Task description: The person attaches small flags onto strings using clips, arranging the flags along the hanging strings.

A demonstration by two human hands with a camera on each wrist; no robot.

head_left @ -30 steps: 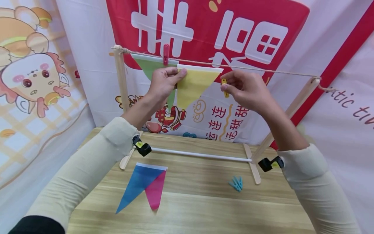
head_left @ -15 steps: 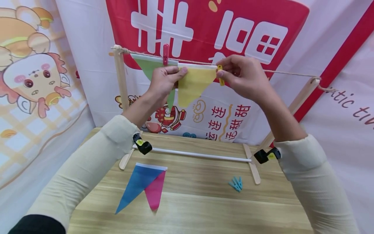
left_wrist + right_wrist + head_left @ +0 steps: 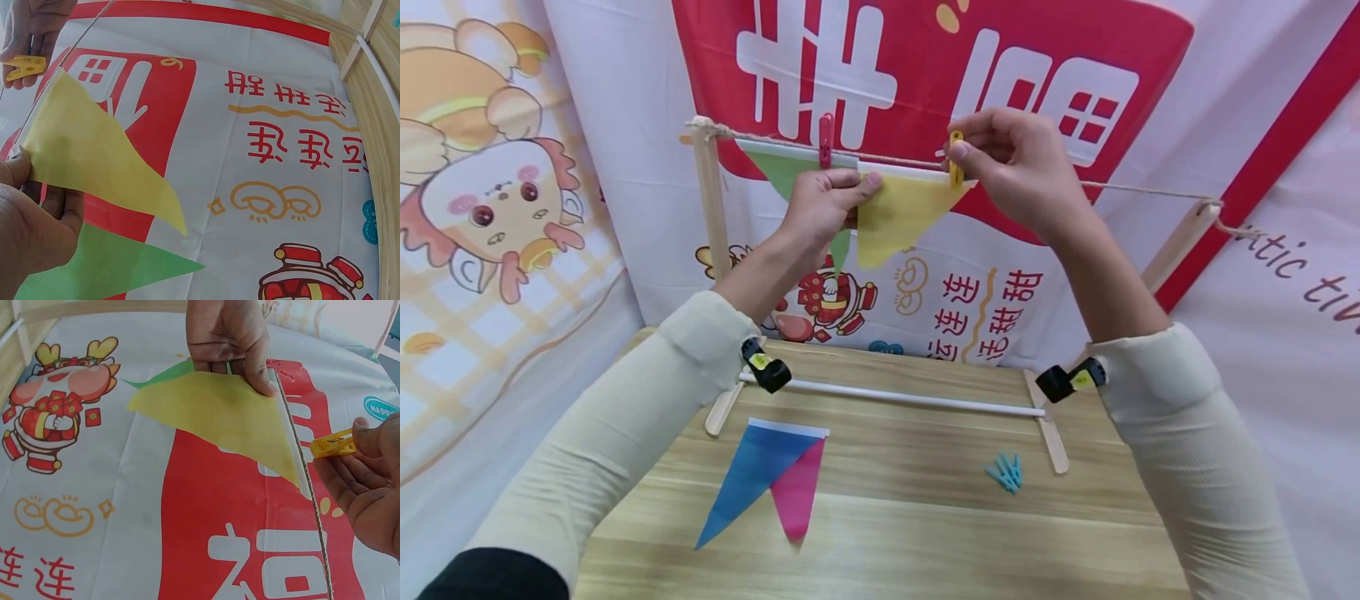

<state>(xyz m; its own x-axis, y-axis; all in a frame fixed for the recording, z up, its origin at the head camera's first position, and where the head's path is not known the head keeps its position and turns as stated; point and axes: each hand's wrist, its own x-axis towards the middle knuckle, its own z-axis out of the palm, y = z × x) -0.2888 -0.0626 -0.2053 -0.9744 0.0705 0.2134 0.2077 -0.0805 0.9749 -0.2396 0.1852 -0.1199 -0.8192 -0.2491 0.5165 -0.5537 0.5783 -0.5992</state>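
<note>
My left hand (image 3: 822,207) pinches the top left corner of a yellow triangular pennant (image 3: 906,212), whose white top edge lies along a twine line (image 3: 1138,191). Thumb and fingers of my right hand (image 3: 1030,171) pinch a yellow clothespin (image 3: 956,158) near the pennant's top right corner. The right wrist view shows this clothespin (image 3: 334,445) right beside the twine (image 3: 317,515), on the side away from the pennant's cloth. To the left, a green pennant (image 3: 782,168) hangs from the line under a red clothespin (image 3: 826,140), partly hidden by my left hand.
Wooden posts (image 3: 710,200) hold the line, with a white rod (image 3: 895,393) low between their feet. On the wooden table (image 3: 925,542) lie a blue pennant (image 3: 763,467) overlapping a pink one (image 3: 801,492), and several light blue clothespins (image 3: 1006,473). A printed cloth (image 3: 640,167) hangs behind.
My right hand has moved left and up with the yellow clothespin, from beside the yellow pennant to its top right corner at the line. The left hand stays in place.
</note>
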